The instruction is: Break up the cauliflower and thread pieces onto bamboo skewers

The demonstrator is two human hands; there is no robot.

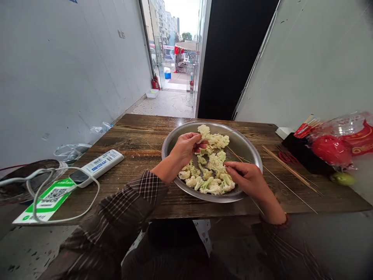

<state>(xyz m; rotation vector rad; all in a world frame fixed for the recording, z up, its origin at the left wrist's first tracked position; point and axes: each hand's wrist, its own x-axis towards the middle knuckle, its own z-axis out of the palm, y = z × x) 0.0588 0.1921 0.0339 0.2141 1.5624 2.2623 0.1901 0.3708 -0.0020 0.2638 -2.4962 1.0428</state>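
Note:
My left hand [188, 148] is closed, its thumb and fingers pinching a pale cauliflower floret [204, 131] above the far part of a wide metal bowl [255, 155]. My right hand [246, 177] is closed too, with thumb and fingertips together at the right edge of another cauliflower floret [218, 161]. A thin stick shows below that hand, over the near rim; whether the fingers grip it as well is hidden. Several more cauliflower pieces [214, 186] lie in the bowl under both hands. Thin wooden skewers [234, 154] rest among the florets and across the rim.
Loose skewers [291, 169] lie on the wooden table [140, 136] right of the bowl, near a black box [305, 155] and red plastic packaging [332, 149]. At left are a white power strip [101, 167], its cable and a green QR card [48, 202]. Beyond stands an open doorway.

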